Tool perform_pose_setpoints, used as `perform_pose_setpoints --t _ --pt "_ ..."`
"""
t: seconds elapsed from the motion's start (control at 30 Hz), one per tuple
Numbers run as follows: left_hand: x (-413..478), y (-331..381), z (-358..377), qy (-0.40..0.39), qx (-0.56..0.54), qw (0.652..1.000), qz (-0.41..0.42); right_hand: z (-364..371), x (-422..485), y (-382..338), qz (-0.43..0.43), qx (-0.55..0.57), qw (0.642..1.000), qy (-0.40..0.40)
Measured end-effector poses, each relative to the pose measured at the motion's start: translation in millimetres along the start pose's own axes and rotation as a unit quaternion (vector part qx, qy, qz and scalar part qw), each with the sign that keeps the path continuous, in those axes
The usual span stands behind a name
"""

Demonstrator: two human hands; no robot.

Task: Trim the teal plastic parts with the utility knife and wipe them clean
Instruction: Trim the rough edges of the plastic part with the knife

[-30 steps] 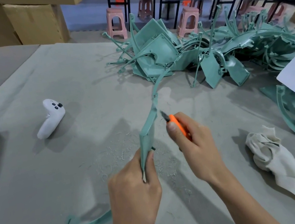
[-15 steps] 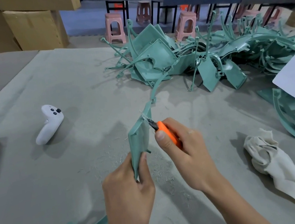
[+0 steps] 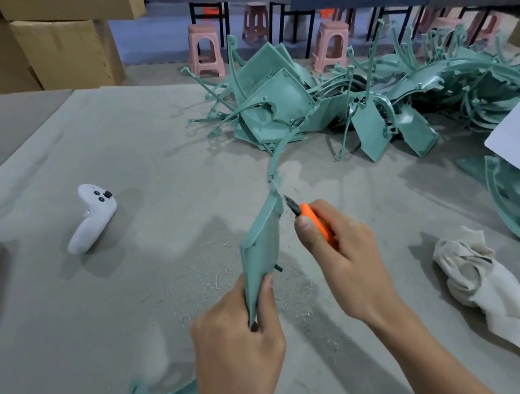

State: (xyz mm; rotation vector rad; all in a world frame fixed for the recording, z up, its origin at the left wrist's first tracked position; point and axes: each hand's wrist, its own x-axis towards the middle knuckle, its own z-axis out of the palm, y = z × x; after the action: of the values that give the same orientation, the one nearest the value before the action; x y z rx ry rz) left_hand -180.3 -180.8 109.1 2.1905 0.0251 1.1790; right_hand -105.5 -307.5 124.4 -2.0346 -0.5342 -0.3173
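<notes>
knife nearer part above left hand

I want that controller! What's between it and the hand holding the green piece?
Head view: only thin shavings on the grey cover lie between the controller and the left hand gripping the teal part.

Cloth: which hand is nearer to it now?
Right. The right hand, holding the utility knife, is just left of the cloth; the left hand, gripping the teal part, sits farther left.
</notes>
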Motion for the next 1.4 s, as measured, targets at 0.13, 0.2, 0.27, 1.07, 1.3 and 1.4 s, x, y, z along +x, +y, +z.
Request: perform_pose_setpoints --t 0.13,0.2,0.27,1.07,1.3,1.4 --pt "-7 -2 1 -0.006 -0.020 1.000 0.006 -6 13 5 0.034 0.009 0.999 0.001" --pt "-6 -3 1 -0.003 -0.022 1.000 0.004 -6 13 5 0.031 0.037 0.999 -0.011" --pt "-5 -4 2 -0.002 -0.028 1.000 0.010 -5 9 5 0.016 0.069 0.997 -0.024" --pt "-11 -17 -1 0.015 0.032 0.999 0.025 0 9 7 0.117 0.117 0.986 0.029" --pt "-12 -22 -1 -0.001 0.016 1.000 0.006 -7 9 -4 0.122 0.171 0.976 -0.061" --pt "-12 -22 -1 0.005 0.017 1.000 0.006 -7 11 -6 0.134 0.189 0.969 -0.083"
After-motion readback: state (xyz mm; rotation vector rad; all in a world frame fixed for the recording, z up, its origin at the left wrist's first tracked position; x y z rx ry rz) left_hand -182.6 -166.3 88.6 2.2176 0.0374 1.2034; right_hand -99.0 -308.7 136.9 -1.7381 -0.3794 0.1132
